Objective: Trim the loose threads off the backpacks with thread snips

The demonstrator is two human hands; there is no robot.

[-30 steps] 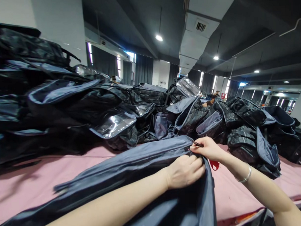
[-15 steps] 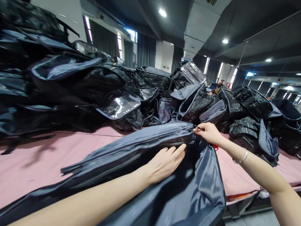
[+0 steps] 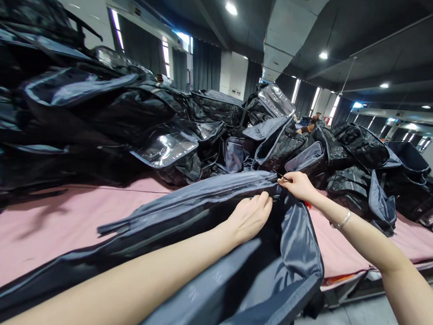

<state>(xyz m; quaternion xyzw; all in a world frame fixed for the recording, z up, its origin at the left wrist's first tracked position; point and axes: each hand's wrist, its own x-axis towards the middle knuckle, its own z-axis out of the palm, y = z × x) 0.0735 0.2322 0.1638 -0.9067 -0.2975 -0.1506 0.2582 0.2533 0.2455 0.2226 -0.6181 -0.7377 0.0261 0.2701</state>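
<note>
In front of me lies a large black bag (image 3: 213, 286), opened wide with its shiny grey-blue lining showing. A zipper runs along its raised edge (image 3: 203, 191), which ends in a loose tip at the left. My left hand (image 3: 252, 216) reaches over the opening, its fingers curled and closed on the bag's edge near the far corner; the fingertips are partly hidden. Right at that corner, my right hand (image 3: 298, 185) pinches a thin dark strip (image 3: 283, 178) between thumb and forefinger. A silver bangle circles the right wrist.
Several dark camouflage bags (image 3: 280, 146) with grey or silvery linings are heaped along the back, rising high at the left. Pink cloth (image 3: 76, 215) covers the table. The table's edge (image 3: 348, 283) shows at lower right. A person (image 3: 311, 123) is far behind the heap.
My left hand has moved up and slightly right along the bag's edge, and its fingers have curled in. My right hand keeps its pinch at the corner. The view has shifted slightly.
</note>
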